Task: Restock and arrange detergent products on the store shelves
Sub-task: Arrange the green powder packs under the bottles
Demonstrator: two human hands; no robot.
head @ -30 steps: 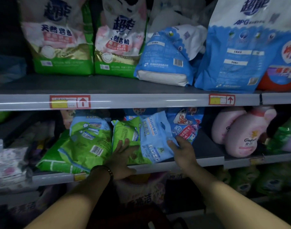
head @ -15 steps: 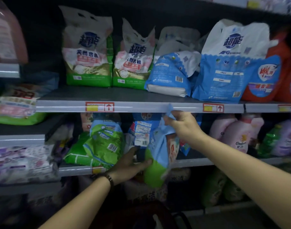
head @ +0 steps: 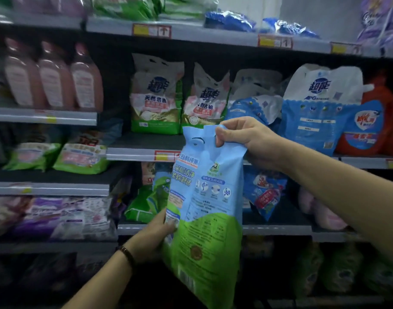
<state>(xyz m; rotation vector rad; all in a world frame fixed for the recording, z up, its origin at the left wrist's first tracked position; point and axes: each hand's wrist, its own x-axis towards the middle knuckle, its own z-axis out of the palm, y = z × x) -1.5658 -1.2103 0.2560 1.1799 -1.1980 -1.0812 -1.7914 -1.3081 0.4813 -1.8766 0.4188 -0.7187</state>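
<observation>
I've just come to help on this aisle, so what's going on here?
A person holds a blue-and-green detergent bag upright in front of the shelves. The right hand pinches its top edge by the handle cutout; the left hand grips its lower side. Green bags lie on the shelves behind it.

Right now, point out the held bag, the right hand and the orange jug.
held bag [head: 204,197], head view, printed blue face.
right hand [head: 246,138], head view, back of hand.
orange jug [head: 367,128], head view, front label.
</observation>
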